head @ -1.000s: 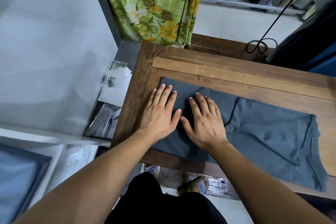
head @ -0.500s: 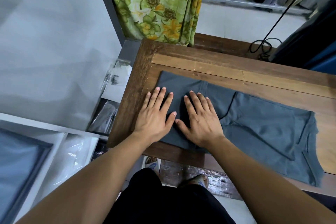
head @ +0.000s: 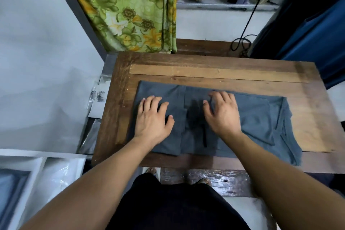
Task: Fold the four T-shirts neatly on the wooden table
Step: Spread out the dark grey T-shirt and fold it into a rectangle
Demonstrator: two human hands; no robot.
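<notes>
A grey T-shirt (head: pixel 257 117) lies flat across the wooden table (head: pixel 214 70), partly folded lengthwise, with its sleeve end at the right hanging slightly over the front edge. My left hand (head: pixel 152 120) rests palm down on the shirt's left end, fingers spread. My right hand (head: pixel 222 114) lies flat on the cloth near the middle, fingers spread. A gap of dark shadowed fabric separates the two hands. Neither hand grips the cloth.
A green and yellow floral curtain (head: pixel 134 9) hangs behind the table's far left corner. A black cable (head: pixel 240 43) coils at the far right edge beside blue fabric (head: pixel 308 39). Plastic-wrapped packets (head: pixel 97 97) lie left of the table. White shelving (head: pixel 37 173) stands at lower left.
Both hands have slid apart along the shirt: my right hand moved rightward toward the middle, my left hand stayed near the left end. The camera view shifted so more of the table shows.
</notes>
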